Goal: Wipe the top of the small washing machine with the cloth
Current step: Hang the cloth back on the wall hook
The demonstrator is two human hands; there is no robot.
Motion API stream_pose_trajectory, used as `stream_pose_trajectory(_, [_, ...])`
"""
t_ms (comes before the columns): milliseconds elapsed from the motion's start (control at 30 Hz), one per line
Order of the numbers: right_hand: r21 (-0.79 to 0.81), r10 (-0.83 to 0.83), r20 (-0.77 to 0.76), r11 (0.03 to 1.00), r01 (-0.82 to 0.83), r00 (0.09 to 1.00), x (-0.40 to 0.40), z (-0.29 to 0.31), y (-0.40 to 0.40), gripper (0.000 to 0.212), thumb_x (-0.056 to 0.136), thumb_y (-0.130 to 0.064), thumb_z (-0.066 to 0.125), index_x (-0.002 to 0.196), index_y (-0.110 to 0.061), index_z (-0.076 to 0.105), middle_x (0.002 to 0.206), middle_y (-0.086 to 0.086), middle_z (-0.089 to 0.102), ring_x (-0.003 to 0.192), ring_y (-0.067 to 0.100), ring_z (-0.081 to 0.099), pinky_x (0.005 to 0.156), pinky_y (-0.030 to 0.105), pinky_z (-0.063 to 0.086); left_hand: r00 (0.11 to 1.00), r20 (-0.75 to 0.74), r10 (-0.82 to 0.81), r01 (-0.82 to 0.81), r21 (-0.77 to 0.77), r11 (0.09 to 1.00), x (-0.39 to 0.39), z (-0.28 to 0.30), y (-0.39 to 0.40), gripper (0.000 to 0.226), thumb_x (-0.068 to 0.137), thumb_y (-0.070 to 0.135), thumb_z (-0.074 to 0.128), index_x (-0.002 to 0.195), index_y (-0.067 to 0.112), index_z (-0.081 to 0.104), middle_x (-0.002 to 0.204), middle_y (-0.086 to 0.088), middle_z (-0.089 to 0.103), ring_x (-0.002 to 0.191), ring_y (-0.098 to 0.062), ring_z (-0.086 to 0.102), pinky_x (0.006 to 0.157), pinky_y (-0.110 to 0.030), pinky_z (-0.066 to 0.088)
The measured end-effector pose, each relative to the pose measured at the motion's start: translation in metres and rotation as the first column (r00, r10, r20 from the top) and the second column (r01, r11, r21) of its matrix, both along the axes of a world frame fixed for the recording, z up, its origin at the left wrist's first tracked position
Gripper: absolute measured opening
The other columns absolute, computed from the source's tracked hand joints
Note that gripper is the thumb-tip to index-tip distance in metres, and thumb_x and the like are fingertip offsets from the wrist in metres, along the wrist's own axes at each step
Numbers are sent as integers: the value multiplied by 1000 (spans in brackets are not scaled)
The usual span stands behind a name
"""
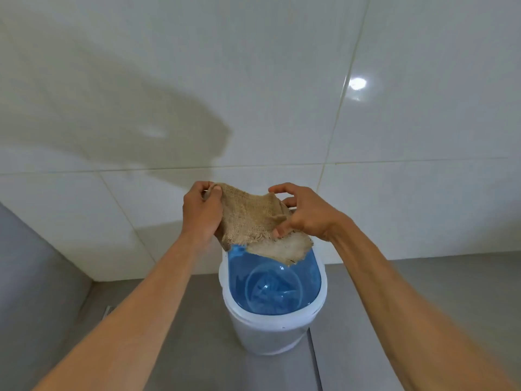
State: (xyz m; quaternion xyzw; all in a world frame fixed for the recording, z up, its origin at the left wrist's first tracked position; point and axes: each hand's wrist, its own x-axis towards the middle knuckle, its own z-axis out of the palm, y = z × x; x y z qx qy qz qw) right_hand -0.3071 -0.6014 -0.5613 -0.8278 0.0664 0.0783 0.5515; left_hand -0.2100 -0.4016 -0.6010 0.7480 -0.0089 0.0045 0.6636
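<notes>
A small white washing machine with a translucent blue lid stands on the floor against the wall. A coarse tan cloth hangs spread between my two hands, just above the lid's far end. My left hand pinches the cloth's upper left corner. My right hand pinches its right edge between thumb and fingers. The lower part of the cloth droops over the lid's far edge; whether it touches the lid I cannot tell. The cloth hides the machine's rear part.
A white tiled wall rises right behind the machine. Grey floor tiles surround it, with a metal strip running along the floor to its right. A grey surface stands at the left.
</notes>
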Motion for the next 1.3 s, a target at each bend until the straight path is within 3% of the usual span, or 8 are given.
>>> stream_pose_trajectory(233, [-52, -21, 98, 998, 26, 995, 5, 140, 11, 47, 86, -15, 73, 130, -22, 56, 100, 7, 73, 92, 20, 72, 85, 36, 59, 992, -126, -26, 28, 10, 1000, -18, 143, 16, 10, 81, 32, 64, 90, 29, 65, 100, -7, 68, 86, -21, 65, 83, -47, 57])
stream_pose_trajectory(333, [-77, 10, 135, 997, 0, 991, 6, 213, 21, 40, 91, -22, 68, 130, -23, 57, 101, 5, 72, 94, 18, 69, 76, 24, 55, 978, -112, -176, 179, 11, 984, -39, 215, 23, 44, 71, 48, 79, 106, 32, 58, 103, -7, 65, 88, -21, 68, 75, -40, 61])
stream_pose_trajectory(400, [-129, 50, 146, 991, -31, 988, 5, 244, 28, 40, 92, -26, 67, 130, -24, 57, 104, 0, 69, 94, 9, 65, 75, 18, 51, 948, -73, -309, 313, 58, 948, -54, 247, 24, 57, 61, 51, 86, 106, 31, 58, 103, -9, 65, 88, -21, 69, 70, -33, 60])
stream_pose_trajectory(533, [-150, 126, 141, 983, -105, 982, 6, 342, 43, 42, 89, -29, 70, 130, -25, 59, 107, 1, 68, 95, 8, 64, 83, 23, 50, 945, -6, -327, 323, 161, 933, -66, 341, 28, 49, 53, 39, 94, 90, 21, 66, 102, -8, 64, 88, -20, 67, 75, -33, 60])
stream_pose_trajectory(767, [-81, 265, 38, 962, -262, 963, -5, 497, 50, 73, 70, -23, 88, 136, -25, 55, 114, 4, 70, 101, 18, 69, 93, 38, 56, 957, 26, -290, 285, 124, 951, -84, 476, 56, 13, 85, 28, 73, 88, 16, 77, 115, -5, 62, 101, -23, 66, 89, -42, 56])
stream_pose_trajectory(967, [-152, 357, 64, 927, -344, 932, -8, 567, 78, 93, 56, -4, 93, 138, -21, 53, 108, 6, 72, 96, 22, 72, 90, 44, 58, 983, 55, -176, 172, 68, 983, -104, 544, 77, 22, 95, 26, 58, 92, 10, 73, 93, -24, 71, 83, -36, 69, 80, -51, 57])
stream_pose_trajectory(1133, [-241, 433, 95, 884, -402, 896, -8, 605, 114, 102, 54, -3, 93, 141, -29, 46, 117, 11, 65, 103, 27, 67, 90, 48, 57, 996, 90, -4, 5, -10, 1000, -113, 569, 103, 23, 94, 24, 52, 86, 9, 69, 83, -18, 68, 74, -23, 64, 70, -41, 53])
stream_pose_trajectory(1300, [-214, 430, 188, 895, -391, 883, 5, 625, 147, 67, 61, -23, 93, 122, -27, 65, 109, 7, 69, 101, 24, 68, 93, 44, 56, 993, 112, 41, -27, -123, 992, -107, 583, 135, 24, 87, 22, 53, 92, 3, 68, 95, -28, 64, 81, -25, 60, 75, -44, 50])
